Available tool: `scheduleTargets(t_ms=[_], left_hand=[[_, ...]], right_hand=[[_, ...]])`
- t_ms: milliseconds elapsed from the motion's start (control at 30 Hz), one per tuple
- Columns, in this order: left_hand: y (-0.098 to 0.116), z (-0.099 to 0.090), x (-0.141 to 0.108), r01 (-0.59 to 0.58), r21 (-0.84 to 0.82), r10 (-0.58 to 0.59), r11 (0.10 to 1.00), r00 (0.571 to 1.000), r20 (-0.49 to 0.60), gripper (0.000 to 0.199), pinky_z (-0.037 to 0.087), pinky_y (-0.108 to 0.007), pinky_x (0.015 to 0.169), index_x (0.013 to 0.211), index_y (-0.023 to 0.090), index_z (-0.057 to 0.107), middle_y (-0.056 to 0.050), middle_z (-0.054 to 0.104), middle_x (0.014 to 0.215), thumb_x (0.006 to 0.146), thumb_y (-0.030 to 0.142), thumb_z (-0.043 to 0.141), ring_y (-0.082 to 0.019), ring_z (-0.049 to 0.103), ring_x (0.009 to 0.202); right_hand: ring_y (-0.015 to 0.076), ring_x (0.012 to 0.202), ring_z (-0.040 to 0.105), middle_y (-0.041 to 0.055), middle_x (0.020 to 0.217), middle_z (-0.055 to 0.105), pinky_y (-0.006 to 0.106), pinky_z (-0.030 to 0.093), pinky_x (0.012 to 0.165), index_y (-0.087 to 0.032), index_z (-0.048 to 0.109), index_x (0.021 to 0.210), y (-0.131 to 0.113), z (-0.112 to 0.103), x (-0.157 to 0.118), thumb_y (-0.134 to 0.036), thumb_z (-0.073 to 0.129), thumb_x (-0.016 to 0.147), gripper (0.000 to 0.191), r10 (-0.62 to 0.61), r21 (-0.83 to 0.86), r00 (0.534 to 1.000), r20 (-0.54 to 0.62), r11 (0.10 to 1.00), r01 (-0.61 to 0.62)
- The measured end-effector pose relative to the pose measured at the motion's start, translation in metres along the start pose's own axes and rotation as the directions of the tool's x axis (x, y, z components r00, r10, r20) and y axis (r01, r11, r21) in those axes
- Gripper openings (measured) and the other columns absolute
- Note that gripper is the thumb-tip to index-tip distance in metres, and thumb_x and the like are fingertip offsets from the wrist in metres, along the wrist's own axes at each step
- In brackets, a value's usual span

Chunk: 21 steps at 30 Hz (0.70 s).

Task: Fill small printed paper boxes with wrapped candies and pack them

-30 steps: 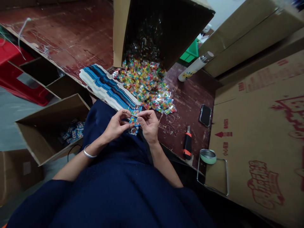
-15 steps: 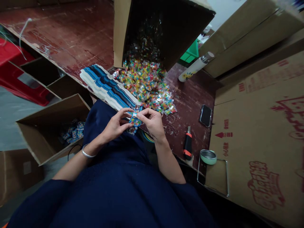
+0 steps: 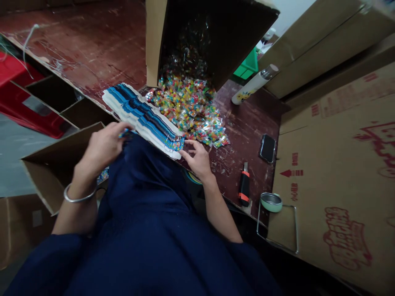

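Note:
My left hand (image 3: 106, 144) is closed over the near side of the cardboard box (image 3: 72, 139), with a blue printed packet (image 3: 125, 132) partly showing at its fingertips. My right hand (image 3: 199, 161) has thumb and fingers apart, tips at the right end of a long overlapping row of blue-and-white printed packets (image 3: 145, 117). The fingertips touch or nearly touch the edge of the top packet. Just behind the row lies a heap of small clear bags of colourful candies (image 3: 193, 107), spilling from a tipped carton (image 3: 153, 45). More blue packets (image 3: 103, 176) partly show inside the box below.
On the red-brown table (image 3: 237, 131) are a white flask (image 3: 251, 87), a phone (image 3: 267, 148) and a utility knife (image 3: 244, 187). A green cup (image 3: 271, 202) sits near the right corner, beside a large printed carton (image 3: 336, 176). A red stool (image 3: 27, 98) stands left.
My left hand has moved left, away from my right hand, carrying a blue packet toward the box. My right hand has opened and stays by the end of the row.

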<state>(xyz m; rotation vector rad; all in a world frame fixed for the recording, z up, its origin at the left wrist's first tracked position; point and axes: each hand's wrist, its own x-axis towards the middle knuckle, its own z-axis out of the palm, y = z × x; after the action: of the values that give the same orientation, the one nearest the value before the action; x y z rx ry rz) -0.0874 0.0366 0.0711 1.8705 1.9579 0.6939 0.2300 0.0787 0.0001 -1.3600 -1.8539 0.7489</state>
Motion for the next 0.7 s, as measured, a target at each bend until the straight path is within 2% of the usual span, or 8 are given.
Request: scheduleTargets(t_ms=[67, 167, 233, 300, 367, 433, 567, 700], left_hand=[[-0.012, -0.024, 0.0, 0.115, 0.304, -0.124, 0.946, 0.992, 0.009, 0.036, 0.057, -0.053, 0.089, 0.127, 0.022, 0.07, -0.015, 0.072, 0.116, 0.094, 0.024, 0.057, -0.032, 0.07, 0.095], [-0.016, -0.03, 0.0, 0.153, 0.355, -0.159, 0.922, 0.987, -0.011, 0.048, 0.057, -0.057, 0.089, 0.139, 0.019, 0.062, -0.02, 0.068, 0.125, 0.094, 0.032, 0.061, -0.037, 0.07, 0.1], [-0.01, -0.016, 0.001, 0.079, 0.156, -0.077, 0.985, 0.997, -0.021, 0.046, 0.056, -0.053, 0.094, 0.136, 0.018, 0.065, -0.018, 0.071, 0.123, 0.093, 0.035, 0.064, -0.035, 0.07, 0.104], [0.0, 0.006, 0.002, -0.014, -0.172, 0.014, 0.985, 1.0, -0.001, 0.038, 0.056, -0.045, 0.096, 0.124, 0.018, 0.07, -0.013, 0.075, 0.113, 0.092, 0.038, 0.067, -0.029, 0.071, 0.101], [0.01, 0.033, 0.003, -0.029, -0.493, 0.078, 0.87, 0.994, 0.079, 0.032, 0.057, -0.038, 0.09, 0.11, 0.017, 0.072, -0.01, 0.077, 0.103, 0.09, 0.042, 0.07, -0.024, 0.072, 0.093], [0.018, 0.058, 0.003, 0.042, -0.69, 0.13, 0.723, 0.972, 0.195, 0.033, 0.058, -0.033, 0.08, 0.097, 0.015, 0.072, -0.009, 0.077, 0.093, 0.087, 0.047, 0.072, -0.021, 0.072, 0.085], [0.024, 0.094, 0.0, 0.266, -0.821, 0.123, 0.506, 0.919, 0.374, 0.041, 0.058, -0.029, 0.07, 0.09, 0.015, 0.067, -0.008, 0.076, 0.086, 0.081, 0.053, 0.079, -0.02, 0.074, 0.083], [0.022, 0.103, -0.001, 0.374, -0.832, 0.113, 0.411, 0.884, 0.453, 0.046, 0.059, -0.027, 0.07, 0.091, 0.014, 0.066, -0.009, 0.077, 0.092, 0.078, 0.054, 0.084, -0.023, 0.077, 0.091]], right_hand=[[0.0321, 0.124, 0.064, 0.0116, 0.129, 0.072, 0.052, 0.058, 0.103, -0.023, 0.07, 0.121, 0.008, 0.005, 0.0, -0.035, 0.083, 0.083, 0.042, -0.073, -0.131, 0.992, 0.102, 0.988, 0.086], [0.0336, 0.129, 0.063, 0.0126, 0.134, 0.071, 0.056, 0.051, 0.113, -0.022, 0.07, 0.119, 0.011, 0.009, -0.001, -0.026, 0.084, 0.081, 0.04, -0.14, -0.223, 0.973, 0.183, 0.958, 0.179], [0.0324, 0.126, 0.066, 0.0117, 0.133, 0.073, 0.054, 0.052, 0.111, -0.023, 0.071, 0.117, 0.011, 0.008, 0.0, -0.023, 0.083, 0.082, 0.037, -0.149, -0.239, 0.969, 0.198, 0.951, 0.195], [0.0309, 0.125, 0.068, 0.0106, 0.131, 0.075, 0.052, 0.054, 0.11, -0.024, 0.073, 0.114, 0.011, 0.005, 0.0, -0.022, 0.082, 0.083, 0.032, -0.167, -0.231, 0.96, 0.226, 0.948, 0.22], [0.0289, 0.123, 0.07, 0.0102, 0.128, 0.076, 0.05, 0.055, 0.109, -0.024, 0.075, 0.107, 0.011, 0.002, -0.001, -0.023, 0.078, 0.087, 0.021, -0.191, -0.221, 0.949, 0.252, 0.943, 0.249], [0.0273, 0.12, 0.072, 0.0104, 0.125, 0.077, 0.047, 0.056, 0.108, -0.023, 0.076, 0.1, 0.01, 0.001, -0.003, -0.023, 0.073, 0.091, 0.01, -0.206, -0.223, 0.946, 0.249, 0.939, 0.263], [0.0268, 0.119, 0.072, 0.0103, 0.124, 0.078, 0.045, 0.057, 0.105, -0.023, 0.076, 0.096, 0.003, 0.006, -0.01, -0.022, 0.068, 0.092, 0.009, -0.207, -0.252, 0.961, 0.184, 0.935, 0.25], [0.027, 0.118, 0.072, 0.0087, 0.121, 0.078, 0.044, 0.057, 0.103, -0.025, 0.074, 0.094, -0.005, 0.012, -0.013, -0.022, 0.066, 0.091, 0.009, -0.185, -0.274, 0.973, 0.134, 0.937, 0.216]])
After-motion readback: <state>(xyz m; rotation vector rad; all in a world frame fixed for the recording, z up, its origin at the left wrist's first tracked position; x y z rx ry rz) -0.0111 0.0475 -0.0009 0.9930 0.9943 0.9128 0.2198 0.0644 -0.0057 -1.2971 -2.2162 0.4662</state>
